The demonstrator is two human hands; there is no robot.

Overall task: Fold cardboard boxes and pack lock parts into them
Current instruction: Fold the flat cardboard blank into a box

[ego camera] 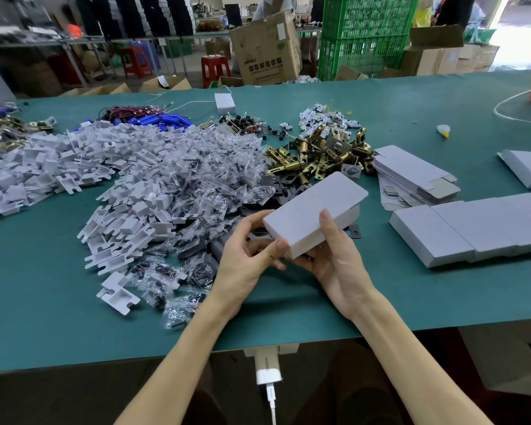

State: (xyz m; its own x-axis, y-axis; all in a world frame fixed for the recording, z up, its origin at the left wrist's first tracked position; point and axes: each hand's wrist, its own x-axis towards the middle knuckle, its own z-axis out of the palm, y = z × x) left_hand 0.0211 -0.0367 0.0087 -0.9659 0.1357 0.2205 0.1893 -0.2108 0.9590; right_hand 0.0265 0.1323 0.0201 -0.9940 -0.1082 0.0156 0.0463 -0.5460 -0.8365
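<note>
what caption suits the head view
Folded white cardboard box gripped by the left hand and right hand above the green table.

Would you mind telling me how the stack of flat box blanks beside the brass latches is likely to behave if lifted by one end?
The stack of flat box blanks would probably sag and fan apart, being loose thin sheets already splayed at the near edge. It looks light, only card. Pushed, its top sheets would likely slide off first.

Forearms were bare up to frame edge. Left hand, right hand: nails short. Lap dark, garment unclear.
</note>
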